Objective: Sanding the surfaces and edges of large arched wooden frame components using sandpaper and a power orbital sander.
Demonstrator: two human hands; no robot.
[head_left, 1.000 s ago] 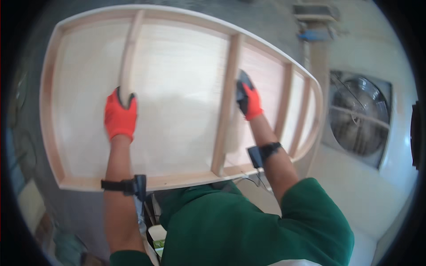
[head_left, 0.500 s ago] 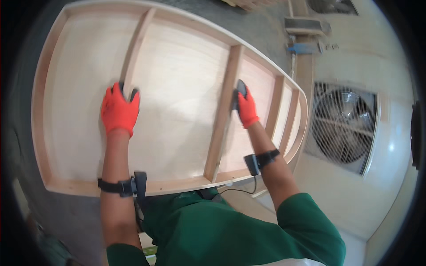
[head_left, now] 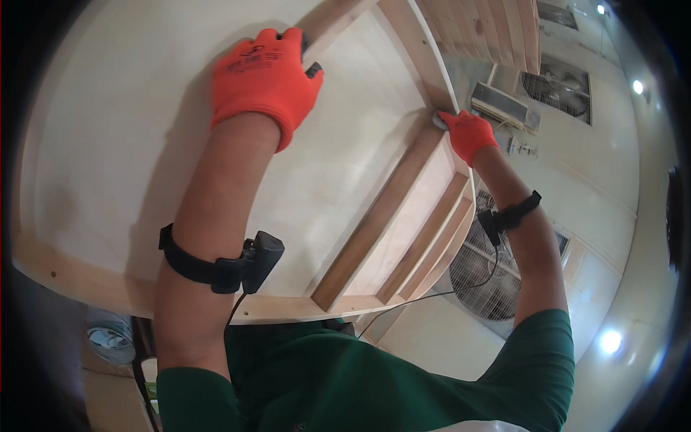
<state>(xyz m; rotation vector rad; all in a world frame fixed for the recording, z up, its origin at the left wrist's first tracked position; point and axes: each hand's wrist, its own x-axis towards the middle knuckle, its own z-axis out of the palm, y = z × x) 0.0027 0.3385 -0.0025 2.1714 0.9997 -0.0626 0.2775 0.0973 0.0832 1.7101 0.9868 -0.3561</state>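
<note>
Under my hands is a large, shallow wooden panel frame (head_left: 93, 288), its pale board (head_left: 345, 144) crossed by several wooden slats. My left hand (head_left: 263, 83), in an orange glove with black fingertips, grips the upper crossbar (head_left: 338, 27) from its near side. Farther out to the right, my right hand (head_left: 471, 137), in a matching glove, is closed where another crossbar (head_left: 381, 209) meets the frame's far rim. A small grey piece (head_left: 440, 121) shows at its fingertips against that corner; its kind cannot be made out. The right palm is hidden.
Black straps with small boxes (head_left: 263, 255) and cables sit on both forearms. Beyond the panel, slatted wood (head_left: 482, 29) rises at the top. Large wall fans (head_left: 486, 281) are on the right. A clear plastic bag or container (head_left: 110, 335) lies at lower left.
My right hand has moved outward and along the crossbar to the far rim. My left hand still holds its crossbar, now higher in view. The view has swung, and the panel appears closer.
</note>
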